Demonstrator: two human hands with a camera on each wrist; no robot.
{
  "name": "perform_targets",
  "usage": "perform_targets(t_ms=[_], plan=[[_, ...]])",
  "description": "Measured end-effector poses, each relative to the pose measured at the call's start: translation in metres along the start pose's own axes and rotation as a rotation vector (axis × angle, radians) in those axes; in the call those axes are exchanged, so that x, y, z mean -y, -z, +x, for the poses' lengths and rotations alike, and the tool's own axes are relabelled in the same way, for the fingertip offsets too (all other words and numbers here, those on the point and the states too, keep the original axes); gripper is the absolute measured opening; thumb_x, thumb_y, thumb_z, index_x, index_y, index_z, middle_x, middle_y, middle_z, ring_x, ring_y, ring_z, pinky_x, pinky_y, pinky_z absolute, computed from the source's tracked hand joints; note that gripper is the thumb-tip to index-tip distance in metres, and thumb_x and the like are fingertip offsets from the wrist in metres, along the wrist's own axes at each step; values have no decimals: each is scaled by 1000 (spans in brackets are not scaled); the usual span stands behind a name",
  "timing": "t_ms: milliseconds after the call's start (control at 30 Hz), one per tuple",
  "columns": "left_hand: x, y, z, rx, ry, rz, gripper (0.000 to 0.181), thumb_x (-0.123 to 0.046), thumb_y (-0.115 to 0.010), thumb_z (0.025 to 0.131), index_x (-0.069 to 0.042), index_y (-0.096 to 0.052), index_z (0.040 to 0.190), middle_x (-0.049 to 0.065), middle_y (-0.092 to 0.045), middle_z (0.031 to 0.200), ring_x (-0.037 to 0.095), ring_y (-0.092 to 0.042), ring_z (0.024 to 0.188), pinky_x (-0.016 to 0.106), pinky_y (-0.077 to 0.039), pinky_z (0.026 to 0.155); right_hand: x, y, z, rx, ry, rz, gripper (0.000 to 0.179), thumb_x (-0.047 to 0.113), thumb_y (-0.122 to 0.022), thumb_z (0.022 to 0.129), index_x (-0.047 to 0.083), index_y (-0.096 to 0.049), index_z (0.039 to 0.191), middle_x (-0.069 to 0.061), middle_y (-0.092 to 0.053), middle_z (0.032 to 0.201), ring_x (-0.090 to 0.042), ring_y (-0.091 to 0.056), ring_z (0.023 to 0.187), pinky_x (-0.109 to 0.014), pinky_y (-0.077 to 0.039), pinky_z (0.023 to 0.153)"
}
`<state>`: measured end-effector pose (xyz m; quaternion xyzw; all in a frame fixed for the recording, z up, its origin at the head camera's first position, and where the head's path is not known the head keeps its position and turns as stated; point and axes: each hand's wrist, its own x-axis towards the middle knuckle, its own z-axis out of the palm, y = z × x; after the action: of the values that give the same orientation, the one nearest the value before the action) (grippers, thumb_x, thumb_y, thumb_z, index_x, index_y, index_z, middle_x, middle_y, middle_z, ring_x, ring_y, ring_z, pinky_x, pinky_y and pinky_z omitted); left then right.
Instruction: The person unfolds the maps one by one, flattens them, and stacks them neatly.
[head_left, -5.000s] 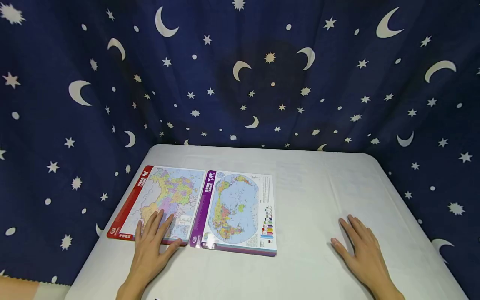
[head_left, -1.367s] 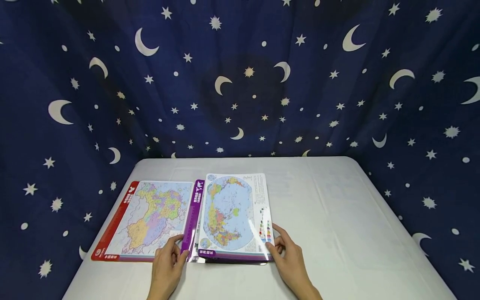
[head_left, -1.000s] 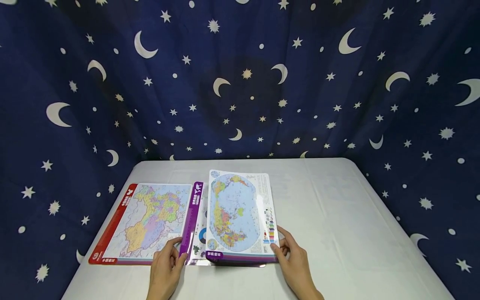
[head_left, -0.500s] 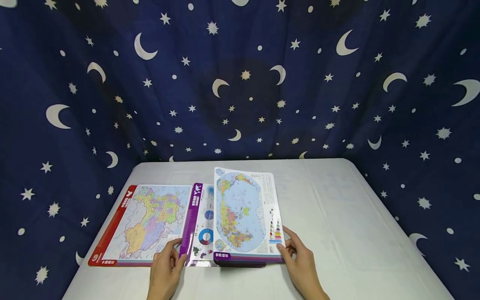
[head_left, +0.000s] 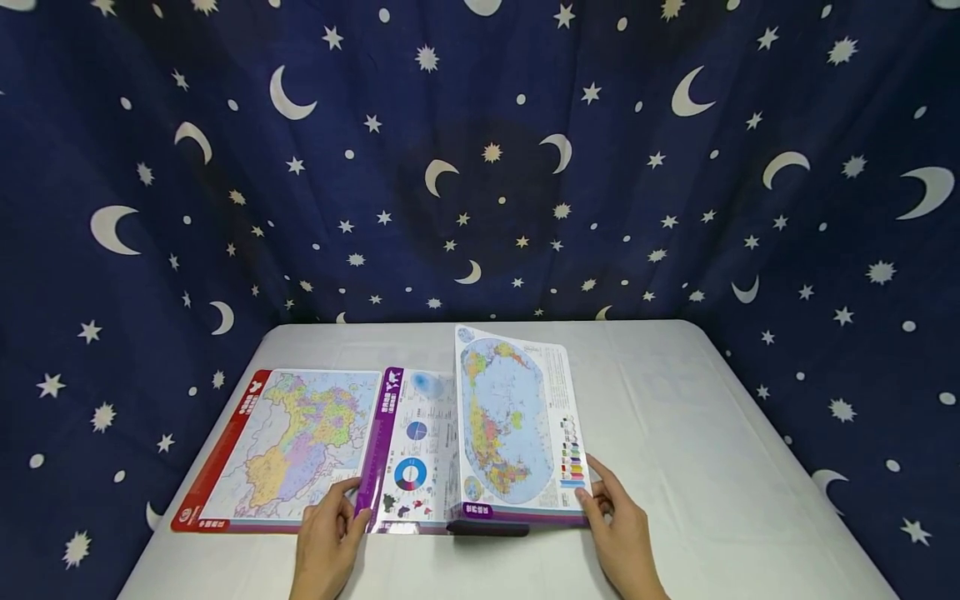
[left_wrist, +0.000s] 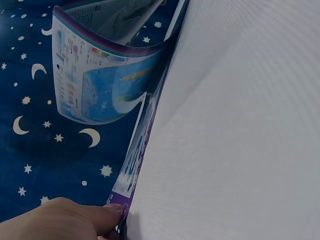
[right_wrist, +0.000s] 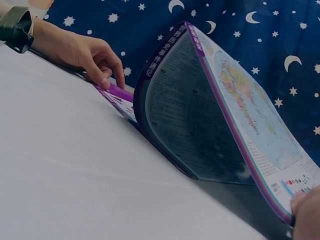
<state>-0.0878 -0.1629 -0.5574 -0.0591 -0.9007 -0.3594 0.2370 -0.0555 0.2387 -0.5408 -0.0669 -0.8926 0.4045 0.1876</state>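
A folded world map with a purple strip (head_left: pixel 381 458) lies partly unfolded on the table. My left hand (head_left: pixel 326 533) pinches the near end of that strip between thumb and fingers, as the left wrist view confirms. My right hand (head_left: pixel 622 525) grips the near right corner of the map's top panel (head_left: pixel 510 417), thumb on top. That panel is lifted and bowed, and in the right wrist view a dark underside with text (right_wrist: pixel 195 110) shows beneath it. Between strip and raised panel, a white panel with round charts (head_left: pixel 420 442) is exposed.
Left of the world map lies a second folded map (head_left: pixel 300 442) with a red strip, close alongside it. White cloth covers the table (head_left: pixel 697 467). A dark blue curtain (head_left: pixel 495 108) with moons and stars surrounds the back and sides.
Both hands lay flat at first, the left on the red-edged map. Since then they have taken hold of the world map, and the right hand has drawn its top panel rightward, uncovering the chart panel.
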Motion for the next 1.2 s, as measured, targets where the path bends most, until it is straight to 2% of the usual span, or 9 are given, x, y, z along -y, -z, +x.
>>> perform_targets(t_ms=[267,533,867,1200], plan=[[1,0,0,-10,-13,2,49,-1,-90,77,-8,-71,121,-20,-44,66,-5,-30,58,23,-26,72,-4,7,0,-12,-63,-46,50,18,-66,105,17,-53,154,1,-63,93,-4,-50,77,-20,-42,70],[1,-1,1,9,17,15,47,-2,-89,79,-7,-70,122,-19,-43,66,-4,-31,58,22,-25,72,-11,16,1,-57,-77,-59,49,18,-66,105,16,-54,153,-2,-63,94,-5,-50,79,-15,-38,71],[1,0,-1,40,64,24,45,-4,-87,82,-8,-70,123,-19,-43,66,-3,-32,58,21,-23,72,-26,32,2,-81,-101,-143,49,19,-64,106,12,-54,153,-4,-61,97,-6,-48,81,-15,-38,71],[3,-2,-1,23,44,10,45,-4,-88,80,-8,-71,122,-19,-43,66,-3,-31,58,21,-24,71,-36,44,3,-134,-105,-159,49,13,-68,103,9,-57,151,-5,-62,94,-5,-46,80,-14,-34,69]])
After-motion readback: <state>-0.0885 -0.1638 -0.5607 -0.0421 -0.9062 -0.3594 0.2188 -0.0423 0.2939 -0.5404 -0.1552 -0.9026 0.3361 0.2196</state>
